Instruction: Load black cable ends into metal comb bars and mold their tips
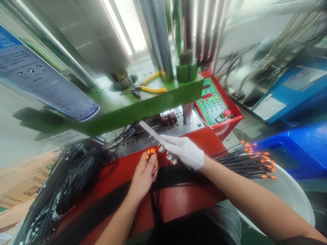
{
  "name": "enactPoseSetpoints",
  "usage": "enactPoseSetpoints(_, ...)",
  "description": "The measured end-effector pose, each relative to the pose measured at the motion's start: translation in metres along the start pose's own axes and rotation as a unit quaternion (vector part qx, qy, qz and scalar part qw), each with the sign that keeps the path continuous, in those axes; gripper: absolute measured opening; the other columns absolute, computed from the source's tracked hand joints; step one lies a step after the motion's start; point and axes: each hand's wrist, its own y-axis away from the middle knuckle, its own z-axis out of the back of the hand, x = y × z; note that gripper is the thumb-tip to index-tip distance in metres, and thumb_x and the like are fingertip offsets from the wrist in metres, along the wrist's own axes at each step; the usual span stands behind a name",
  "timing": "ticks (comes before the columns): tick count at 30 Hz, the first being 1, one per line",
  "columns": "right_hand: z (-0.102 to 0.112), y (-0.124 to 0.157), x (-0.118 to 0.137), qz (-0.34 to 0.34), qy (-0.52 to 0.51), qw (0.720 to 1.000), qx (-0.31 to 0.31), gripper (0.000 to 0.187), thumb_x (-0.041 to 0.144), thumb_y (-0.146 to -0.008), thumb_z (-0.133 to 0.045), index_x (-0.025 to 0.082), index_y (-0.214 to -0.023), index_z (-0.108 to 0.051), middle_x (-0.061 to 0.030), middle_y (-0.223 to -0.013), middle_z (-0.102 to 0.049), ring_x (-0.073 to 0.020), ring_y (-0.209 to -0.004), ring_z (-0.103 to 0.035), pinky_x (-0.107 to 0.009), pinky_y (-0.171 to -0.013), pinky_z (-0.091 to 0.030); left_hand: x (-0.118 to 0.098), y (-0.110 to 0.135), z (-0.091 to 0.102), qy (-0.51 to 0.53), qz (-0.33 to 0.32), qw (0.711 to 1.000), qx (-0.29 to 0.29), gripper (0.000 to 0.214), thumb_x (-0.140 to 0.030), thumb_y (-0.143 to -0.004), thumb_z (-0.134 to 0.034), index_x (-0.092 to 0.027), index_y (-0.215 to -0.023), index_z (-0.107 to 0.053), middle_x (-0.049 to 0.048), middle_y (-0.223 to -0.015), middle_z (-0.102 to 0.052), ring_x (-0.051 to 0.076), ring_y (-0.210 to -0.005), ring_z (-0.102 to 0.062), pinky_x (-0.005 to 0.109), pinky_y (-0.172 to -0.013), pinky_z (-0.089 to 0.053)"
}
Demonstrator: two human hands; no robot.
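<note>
Item: orange-tipped black cables (150,152), a few ends pinched in the bare left hand (145,172) over the red machine table (178,200). Light, limp, likely springy; best held just behind the tips.
Item: metal fixture bar (153,133), stiff, slim, gripped at its near end by the gloved right hand (185,152).
Stock: cable bundle (245,161) alongside, to the right.

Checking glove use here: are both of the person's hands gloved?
No: only the right hand wears a white glove, while the left hand is bare, pinching orange-tipped wire ends.
</note>
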Motion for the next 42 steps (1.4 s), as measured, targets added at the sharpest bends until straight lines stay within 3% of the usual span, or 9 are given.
enactPoseSetpoints(6,-0.003,0.0,-0.002,-0.008,-0.005,1.0,0.003,0.055,0.034,-0.088,-0.056,0.018,-0.139,-0.043,-0.0097,-0.11,-0.064,-0.0056,-0.057,-0.052,-0.017,-0.044,-0.046,-0.005,0.004,0.005,0.061,0.03,0.997,0.037,0.024,-0.042,-0.089,-0.055,-0.018,-0.095,-0.052,-0.0062,-0.067,-0.041,0.003,-0.044,-0.028,0.017,-0.04,-0.025)
enactPoseSetpoints(17,-0.007,0.005,0.007,-0.024,0.013,1.0,0.008,0.053,0.034,-0.089,-0.054,0.017,-0.138,-0.046,-0.01,-0.109,-0.063,-0.0059,-0.059,-0.053,-0.016,-0.044,-0.045,-0.004,0.006,0.003,0.027,0.029,0.999,0.035,0.026,-0.041,-0.089,-0.055,-0.015,-0.087,-0.053,-0.0067,-0.062,-0.036,0.004,-0.046,-0.023,0.018,-0.042,-0.018)
enactPoseSetpoints(22,-0.008,0.002,0.0,-0.01,0.052,0.999,-0.009,0.051,0.03,-0.089,-0.055,0.018,-0.138,-0.047,-0.0087,-0.109,-0.063,-0.006,-0.059,-0.052,-0.016,-0.043,-0.045,-0.006,0.008,-0.001,-0.082,-0.005,0.997,-0.012,0.027,-0.041,-0.088,-0.055,-0.017,-0.076,-0.049,-0.0061,-0.059,-0.037,0.007,-0.048,-0.029,0.02,-0.046,-0.024)
enactPoseSetpoints(25,-0.009,0.001,-0.002,-0.015,0.114,0.993,-0.034,0.05,0.027,-0.088,-0.055,0.018,-0.136,-0.049,-0.0078,-0.105,-0.064,-0.0063,-0.058,-0.052,-0.017,-0.044,-0.047,-0.009,0.009,-0.008,-0.209,-0.066,0.973,-0.069,0.026,-0.038,-0.089,-0.054,-0.018,-0.073,-0.05,-0.0041,-0.061,-0.043,0.01,-0.055,-0.037,0.022,-0.052,-0.03)
enactPoseSetpoints(27,-0.009,0.001,0.0,-0.022,0.13,0.991,-0.037,0.05,0.026,-0.088,-0.054,0.017,-0.137,-0.048,-0.0072,-0.099,-0.063,-0.0066,-0.057,-0.051,-0.018,-0.044,-0.047,-0.01,0.009,-0.01,-0.24,-0.076,0.965,-0.073,0.026,-0.038,-0.09,-0.052,-0.018,-0.072,-0.05,-0.0038,-0.061,-0.044,0.01,-0.055,-0.038,0.023,-0.053,-0.031)
enactPoseSetpoints(31,-0.007,0.001,0.003,-0.033,0.136,0.99,-0.021,0.046,0.028,-0.084,-0.059,0.019,-0.128,-0.055,-0.0008,-0.076,-0.058,-0.0063,-0.051,-0.048,-0.016,-0.038,-0.042,-0.011,0.005,-0.005,-0.133,-0.036,0.989,-0.047,0.027,-0.043,-0.091,-0.048,-0.018,-0.084,-0.054,-0.0031,-0.065,-0.047,0.009,-0.05,-0.039,0.021,-0.047,-0.032)
enactPoseSetpoints(35,-0.003,0.002,0.003,-0.041,0.15,0.988,-0.013,0.035,0.029,-0.081,-0.059,0.019,-0.114,-0.06,0.0035,-0.063,-0.048,-0.0065,-0.048,-0.045,-0.015,-0.036,-0.039,-0.009,0.001,0.005,-0.022,-0.01,0.999,-0.028,0.03,-0.046,-0.091,-0.048,-0.019,-0.102,-0.052,-0.0083,-0.057,-0.031,0.007,-0.043,-0.028,0.019,-0.041,-0.024)
enactPoseSetpoints(37,-0.003,0.003,0.004,-0.034,0.158,0.987,-0.009,0.033,0.031,-0.081,-0.058,0.019,-0.113,-0.059,0.0035,-0.064,-0.048,-0.0066,-0.048,-0.044,-0.015,-0.036,-0.039,-0.009,0.002,0.006,0.003,-0.003,1.0,-0.008,0.028,-0.047,-0.092,-0.046,-0.02,-0.1,-0.05,-0.0092,-0.056,-0.027,0.006,-0.043,-0.023,0.018,-0.039,-0.02)
enactPoseSetpoints(42,-0.007,0.007,0.009,-0.007,0.191,0.981,0.015,0.024,0.027,-0.08,-0.057,0.017,-0.102,-0.059,0.0038,-0.066,-0.049,-0.0062,-0.049,-0.043,-0.015,-0.038,-0.037,-0.007,0.007,0.006,-0.026,-0.021,0.999,0.021,0.024,-0.043,-0.093,-0.046,-0.019,-0.09,-0.048,-0.0071,-0.061,-0.038,0.006,-0.045,-0.03,0.018,-0.043,-0.026)
